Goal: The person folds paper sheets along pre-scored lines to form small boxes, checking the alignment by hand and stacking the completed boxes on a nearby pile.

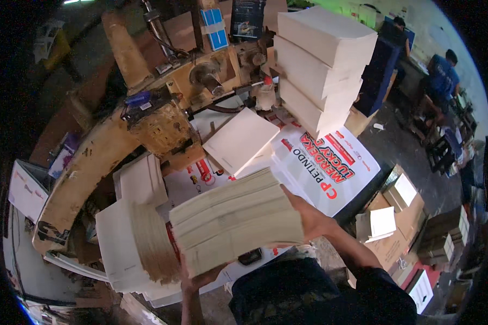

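Note:
A thick stack of booklets [236, 222] is held up in front of me, its cream page edges facing up toward me. Gripping its right end is my right hand [311, 218], closed with the fingers partly hidden behind the stack. My left hand [203, 277] supports the lower left corner from below, its fingers mostly covered by the stack. Close to the left of it stands another pile of booklets [122, 244] with fanned, uneven edges. Beyond the held stack, a white-covered block of booklets [243, 142] lies on the work surface.
A worn yellow-brown machine [162, 122] rises at the far left. A tall pile of white paper blocks [322, 70] stands at the back right, beside a printed sheet [328, 170] covering the table. Cartons [398, 233] sit at the lower right. Two people [441, 78] are in the background.

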`<action>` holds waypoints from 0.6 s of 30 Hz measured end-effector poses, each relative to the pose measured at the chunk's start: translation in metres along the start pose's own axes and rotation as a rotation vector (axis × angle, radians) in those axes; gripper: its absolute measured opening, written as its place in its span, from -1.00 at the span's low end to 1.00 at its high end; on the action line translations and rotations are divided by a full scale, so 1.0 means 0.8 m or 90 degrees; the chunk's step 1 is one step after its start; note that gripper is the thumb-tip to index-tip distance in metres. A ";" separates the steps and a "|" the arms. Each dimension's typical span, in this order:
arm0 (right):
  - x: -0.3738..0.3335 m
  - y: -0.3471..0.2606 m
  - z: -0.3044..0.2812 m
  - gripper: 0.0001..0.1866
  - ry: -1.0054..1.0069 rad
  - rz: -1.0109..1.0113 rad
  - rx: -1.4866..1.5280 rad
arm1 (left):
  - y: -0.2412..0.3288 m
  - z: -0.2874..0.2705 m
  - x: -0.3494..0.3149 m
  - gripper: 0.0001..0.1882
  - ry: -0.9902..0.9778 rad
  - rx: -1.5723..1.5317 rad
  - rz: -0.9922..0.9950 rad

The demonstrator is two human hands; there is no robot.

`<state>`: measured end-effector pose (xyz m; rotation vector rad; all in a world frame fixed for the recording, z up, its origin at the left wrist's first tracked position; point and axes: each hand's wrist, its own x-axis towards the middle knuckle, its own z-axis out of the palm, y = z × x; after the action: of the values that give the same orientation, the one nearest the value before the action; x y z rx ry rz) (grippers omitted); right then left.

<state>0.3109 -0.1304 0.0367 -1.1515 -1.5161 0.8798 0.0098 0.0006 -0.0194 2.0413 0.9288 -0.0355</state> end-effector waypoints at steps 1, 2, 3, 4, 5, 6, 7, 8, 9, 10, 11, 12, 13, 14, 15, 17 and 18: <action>-0.002 0.031 0.003 0.10 -0.003 0.004 0.006 | -0.006 0.013 0.013 -0.32 0.124 0.036 0.130; -0.015 0.073 0.007 0.19 0.017 0.022 -0.061 | -0.010 0.030 0.023 -0.30 0.238 0.070 0.265; -0.016 0.083 0.016 0.27 0.030 0.038 -0.124 | -0.013 0.039 0.025 -0.34 0.233 -0.013 0.205; -0.027 0.084 0.019 0.27 0.030 0.047 -0.114 | -0.014 0.042 0.021 -0.34 0.224 -0.013 0.196; -0.016 0.062 0.011 0.24 -0.028 0.078 -0.160 | 0.002 0.032 0.027 -0.32 0.219 -0.012 0.240; -0.014 0.049 0.005 0.21 -0.083 0.114 -0.206 | 0.019 0.029 0.028 -0.30 0.207 -0.014 0.286; -0.011 0.056 0.002 0.24 -0.088 0.089 -0.178 | 0.030 0.033 0.026 -0.20 0.332 0.295 0.356; -0.011 0.057 0.000 0.24 -0.086 0.092 -0.175 | 0.028 0.035 0.030 -0.20 0.327 0.295 0.355; -0.009 0.057 -0.002 0.22 -0.086 0.113 -0.193 | 0.020 0.039 0.038 -0.13 0.209 0.027 0.227; -0.007 0.058 -0.002 0.20 -0.086 0.135 -0.212 | 0.010 0.043 0.048 -0.07 0.084 -0.236 0.092; -0.003 0.057 -0.003 0.20 -0.080 0.139 -0.211 | -0.008 0.054 0.057 -0.07 0.078 -0.234 0.094; 0.004 0.055 -0.001 0.18 -0.087 0.105 -0.206 | -0.036 0.070 0.061 -0.10 0.180 -0.180 0.187; 0.010 0.053 -0.001 0.16 -0.094 0.072 -0.201 | -0.061 0.083 0.064 -0.14 0.281 -0.124 0.281; 0.008 0.051 -0.004 0.16 -0.090 0.079 -0.200 | -0.085 0.085 0.058 -0.15 0.278 -0.143 0.268; 0.001 0.046 -0.004 0.12 -0.052 0.018 -0.292 | -0.111 0.084 0.050 -0.17 0.229 -0.212 0.224; -0.009 0.049 0.007 0.09 -0.017 -0.034 -0.371 | -0.159 0.091 0.030 -0.20 0.172 -0.320 0.162; -0.012 0.057 0.009 0.09 -0.032 0.029 -0.282 | -0.176 0.099 0.027 -0.22 0.144 -0.362 0.143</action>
<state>0.3151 -0.1264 -0.0102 -1.4929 -1.7878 0.6186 -0.0390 0.0049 -0.1748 1.6186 0.7299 0.5321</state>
